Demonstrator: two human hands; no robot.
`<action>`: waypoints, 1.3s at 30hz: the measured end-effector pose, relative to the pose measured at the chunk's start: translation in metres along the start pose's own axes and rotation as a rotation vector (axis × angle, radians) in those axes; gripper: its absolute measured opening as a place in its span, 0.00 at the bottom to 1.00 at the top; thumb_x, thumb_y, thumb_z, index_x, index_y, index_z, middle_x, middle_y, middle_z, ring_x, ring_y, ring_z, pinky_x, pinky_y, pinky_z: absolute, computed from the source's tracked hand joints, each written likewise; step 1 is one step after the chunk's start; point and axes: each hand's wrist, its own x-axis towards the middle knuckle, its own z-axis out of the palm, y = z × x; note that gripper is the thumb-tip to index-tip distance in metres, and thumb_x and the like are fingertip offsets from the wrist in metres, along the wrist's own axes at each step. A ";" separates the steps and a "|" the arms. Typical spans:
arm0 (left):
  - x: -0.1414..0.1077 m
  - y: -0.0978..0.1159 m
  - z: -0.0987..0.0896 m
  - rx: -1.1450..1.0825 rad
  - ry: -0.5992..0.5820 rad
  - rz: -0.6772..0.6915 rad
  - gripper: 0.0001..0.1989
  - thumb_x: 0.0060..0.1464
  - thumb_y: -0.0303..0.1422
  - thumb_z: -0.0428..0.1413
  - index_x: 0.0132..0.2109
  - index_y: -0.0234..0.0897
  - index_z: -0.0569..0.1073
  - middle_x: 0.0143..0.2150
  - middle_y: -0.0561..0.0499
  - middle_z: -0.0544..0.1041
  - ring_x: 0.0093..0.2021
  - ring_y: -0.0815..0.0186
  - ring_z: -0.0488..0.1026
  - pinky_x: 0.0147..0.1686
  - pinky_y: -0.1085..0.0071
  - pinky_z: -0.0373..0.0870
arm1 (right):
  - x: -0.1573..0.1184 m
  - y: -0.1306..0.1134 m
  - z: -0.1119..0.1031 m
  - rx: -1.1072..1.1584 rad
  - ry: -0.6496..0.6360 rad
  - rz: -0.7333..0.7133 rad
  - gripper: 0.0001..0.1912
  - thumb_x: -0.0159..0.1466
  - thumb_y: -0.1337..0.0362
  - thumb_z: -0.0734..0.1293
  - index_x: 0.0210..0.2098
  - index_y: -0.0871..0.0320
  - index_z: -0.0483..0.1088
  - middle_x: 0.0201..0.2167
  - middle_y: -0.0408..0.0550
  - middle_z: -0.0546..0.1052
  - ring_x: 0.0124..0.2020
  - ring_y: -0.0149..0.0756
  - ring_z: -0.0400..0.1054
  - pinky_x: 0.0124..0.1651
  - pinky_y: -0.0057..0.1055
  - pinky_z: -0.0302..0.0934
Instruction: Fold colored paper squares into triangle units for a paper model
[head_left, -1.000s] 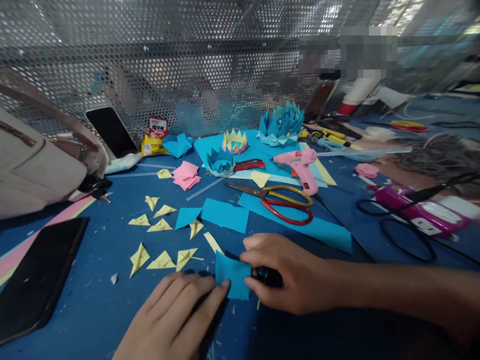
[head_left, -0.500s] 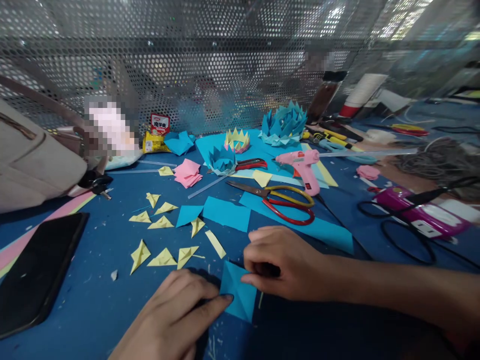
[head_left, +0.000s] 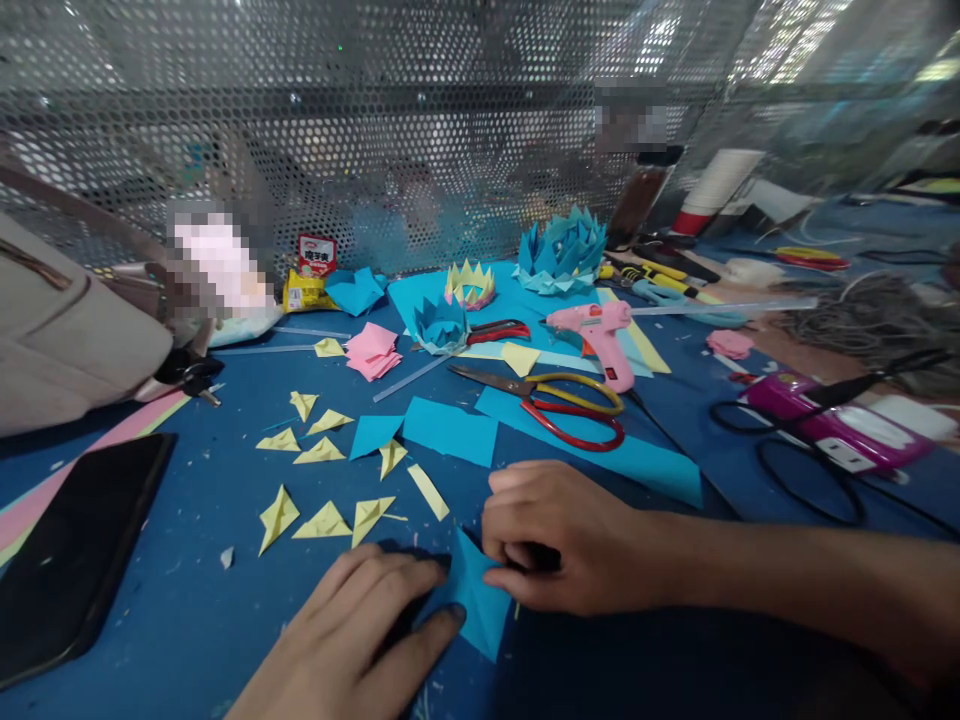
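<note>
Blue paper [head_left: 480, 612], creased, toward near edge of surface [head_left: 187, 640]: pinched by curled right fingers [head_left: 517, 587], touched at left side by parted left fingers [head_left: 409, 577].

The blue square [head_left: 484, 608] is thin matt paper, faintly creased; the pale yellow folded pieces [head_left: 320, 452] are matt paper too. The desk [head_left: 210, 640] looks smooth but scuffed. The scissors [head_left: 523, 388] have dull dark metal blades and shiny, plastic-looking grips. The glue gun [head_left: 598, 320] is smooth plastic, the phone [head_left: 82, 550] glossy, the perforated panel [head_left: 337, 180] shiny metal.
</note>
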 end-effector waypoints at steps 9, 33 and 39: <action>0.014 0.001 0.008 0.087 0.103 0.055 0.14 0.67 0.38 0.55 0.56 0.43 0.75 0.53 0.44 0.77 0.53 0.59 0.74 0.55 0.62 0.73 | 0.002 -0.003 -0.005 0.043 -0.016 -0.011 0.04 0.64 0.68 0.66 0.31 0.57 0.67 0.24 0.39 0.70 0.28 0.30 0.60 0.34 0.28 0.52; -0.002 0.007 0.015 0.081 0.091 -0.044 0.21 0.75 0.33 0.38 0.58 0.42 0.74 0.60 0.51 0.74 0.60 0.66 0.67 0.64 0.68 0.54 | 0.002 -0.005 -0.004 0.009 0.020 0.063 0.07 0.63 0.70 0.66 0.28 0.59 0.68 0.26 0.41 0.71 0.31 0.30 0.62 0.35 0.27 0.53; -0.001 0.006 0.027 0.157 0.253 0.080 0.21 0.74 0.32 0.40 0.52 0.38 0.79 0.50 0.53 0.79 0.53 0.68 0.72 0.69 0.67 0.46 | 0.000 -0.006 0.000 -0.006 0.062 0.114 0.09 0.60 0.70 0.68 0.24 0.60 0.66 0.23 0.38 0.68 0.28 0.28 0.60 0.32 0.28 0.50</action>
